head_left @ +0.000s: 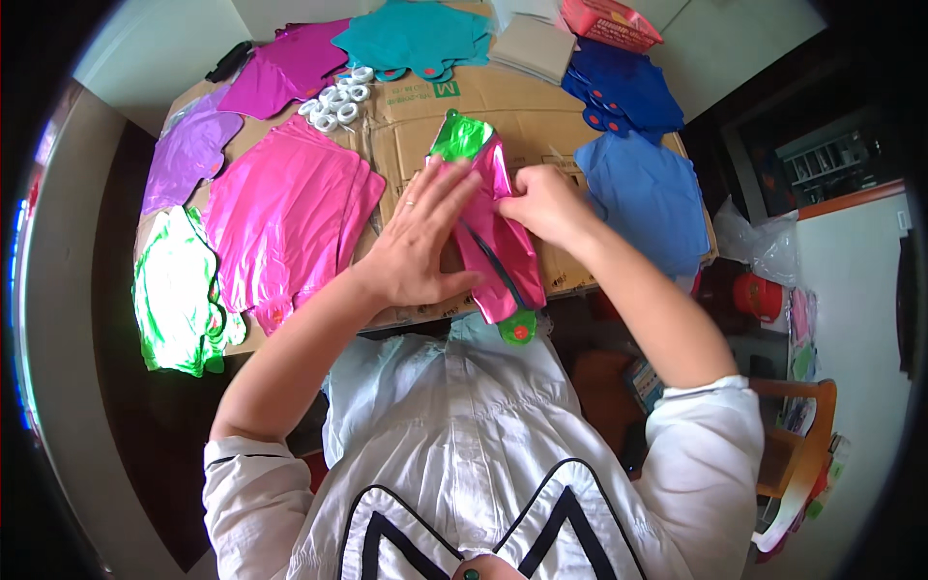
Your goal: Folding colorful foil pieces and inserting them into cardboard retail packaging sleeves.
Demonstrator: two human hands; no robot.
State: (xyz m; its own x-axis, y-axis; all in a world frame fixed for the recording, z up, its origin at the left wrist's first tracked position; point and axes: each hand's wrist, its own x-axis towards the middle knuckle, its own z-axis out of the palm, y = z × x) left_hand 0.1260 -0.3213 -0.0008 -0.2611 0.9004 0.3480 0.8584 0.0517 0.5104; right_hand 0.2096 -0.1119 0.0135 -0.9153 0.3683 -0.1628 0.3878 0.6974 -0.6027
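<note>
A folded pink foil balloon (496, 256) lies lengthwise on the cardboard in front of me, with a dark stripe down it. Shiny green foil (469, 137) shows at its far end, and a green tab with a red dot (519, 329) pokes out at the near end. My left hand (420, 227) rests on its left side, fingers stretched out and slightly blurred, a ring on one of them. On the right edge, my right hand (551, 205) is closed in a pinch on the pink foil.
Flat foil stacks ring the cardboard (411, 116): pink (290, 217), green (174, 290), purple (188, 150), magenta (285, 72), teal (416, 37), dark blue (623, 87), light blue (648, 203). White ribbon rolls (338, 100) are piled at the back. A red basket (611, 21) stands far right.
</note>
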